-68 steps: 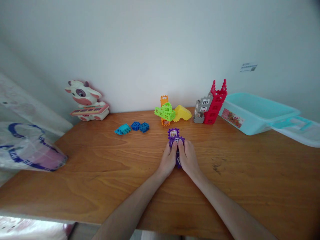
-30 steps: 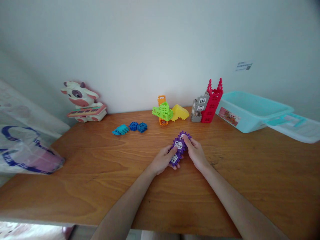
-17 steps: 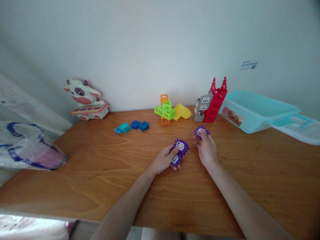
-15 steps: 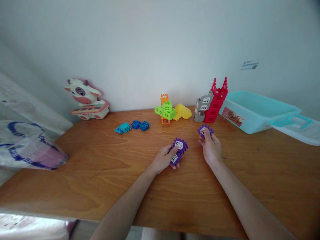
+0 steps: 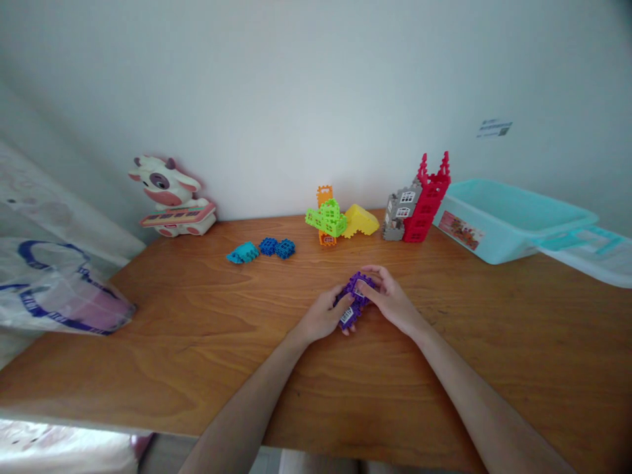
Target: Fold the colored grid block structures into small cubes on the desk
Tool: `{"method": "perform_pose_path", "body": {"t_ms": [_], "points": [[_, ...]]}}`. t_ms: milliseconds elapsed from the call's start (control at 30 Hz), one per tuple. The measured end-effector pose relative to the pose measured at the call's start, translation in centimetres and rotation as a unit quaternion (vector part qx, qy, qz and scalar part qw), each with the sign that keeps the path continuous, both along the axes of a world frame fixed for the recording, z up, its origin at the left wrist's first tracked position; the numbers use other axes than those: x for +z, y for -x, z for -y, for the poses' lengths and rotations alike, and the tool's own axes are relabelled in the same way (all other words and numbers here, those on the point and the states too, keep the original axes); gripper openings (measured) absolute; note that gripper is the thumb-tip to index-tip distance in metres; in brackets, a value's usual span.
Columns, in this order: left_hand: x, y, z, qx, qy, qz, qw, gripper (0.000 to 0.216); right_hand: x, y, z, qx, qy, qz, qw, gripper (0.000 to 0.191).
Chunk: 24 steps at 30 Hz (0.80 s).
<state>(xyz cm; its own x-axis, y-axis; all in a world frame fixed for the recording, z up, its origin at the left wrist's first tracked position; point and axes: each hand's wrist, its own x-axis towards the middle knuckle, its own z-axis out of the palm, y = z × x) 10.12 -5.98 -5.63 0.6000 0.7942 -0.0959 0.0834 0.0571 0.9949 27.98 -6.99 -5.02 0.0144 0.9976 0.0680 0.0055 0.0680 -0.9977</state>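
Note:
Above the middle of the wooden table, my left hand grips purple plastic building blocks with notched edges and white window inserts. My right hand presses against the upper part of the same purple group, thumb on top and fingers around the far side. Both hands meet at the blocks, and the fingers hide much of them. Whether the right hand's piece is joined to the others I cannot tell.
Behind stand an orange, green and yellow block build and a grey and red tower. Blue blocks lie left of them. A teal bin is right; a cow keyboard toy and plastic bag are left.
My right hand has moved left and nearer with its purple piece, bringing it against the purple blocks in my left hand. The left hand has stayed nearly in place.

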Motion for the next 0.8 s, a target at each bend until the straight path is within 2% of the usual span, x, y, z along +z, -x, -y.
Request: {"method": "perform_pose_path", "body": {"t_ms": [100, 167, 300, 367, 500, 600, 700, 800], "points": [[0.4, 0.0, 0.2, -0.004, -0.013, -0.013, 1.0, 0.061, 0.0, -0.3, 0.1, 0.047, -0.022, 0.089, 0.995, 0.032], [0.5, 0.1, 0.3, -0.01, -0.028, -0.018, 0.999, 0.06, 0.0, -0.3, 0.1, 0.053, -0.034, 0.13, 0.99, 0.03], [0.4, 0.2, 0.3, -0.023, -0.031, -0.024, 0.999, 0.051, -0.2, -0.1, 0.3, -0.005, -0.041, 0.172, 0.984, 0.033], [0.3, 0.2, 0.2, -0.021, -0.032, -0.018, 0.999, 0.048, -0.4, 0.1, 0.4, -0.02, -0.03, 0.175, 0.984, 0.037], [0.4, 0.0, 0.2, -0.012, -0.041, -0.02, 0.999, 0.044, -0.6, 0.8, 0.7, 0.006, 0.004, 0.141, 0.99, 0.042], [0.8, 0.0, 0.2, -0.002, -0.04, -0.03, 0.999, 0.044, -0.7, 0.8, 0.5, -0.001, -0.002, 0.119, 0.993, 0.043], [1.1, 0.6, 0.2, 0.005, -0.038, -0.043, 0.998, 0.046, -0.7, -0.8, -0.2, -0.065, 0.01, 0.094, 0.993, 0.046], [1.1, 1.5, -0.4, 0.034, -0.034, -0.052, 0.997, 0.048, -0.7, -3.8, -1.2, -0.194, 0.036, 0.029, 0.98, 0.049]]}}
